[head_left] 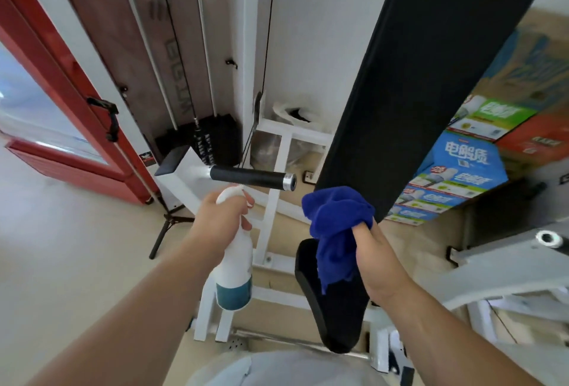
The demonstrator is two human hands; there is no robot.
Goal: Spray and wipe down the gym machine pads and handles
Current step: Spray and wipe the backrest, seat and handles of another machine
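While left fingers (247, 225) grip bottle (235, 265), right fingers (361, 233) clutch cloth (335, 219), box (462, 170) seemingly reading 电解质

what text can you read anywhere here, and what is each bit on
"电解质": white characters on the blue cardboard box.
Green cardboard box: white characters, too blurred to read.
Dark smoked machine shield: vertical logo, too blurred to read.
White and teal spray bottle: no legible label.

Left hand (220, 219) grips spray bottle (234, 271) below handle (251, 178); right hand (380, 254) holds blue cloth (334, 225).
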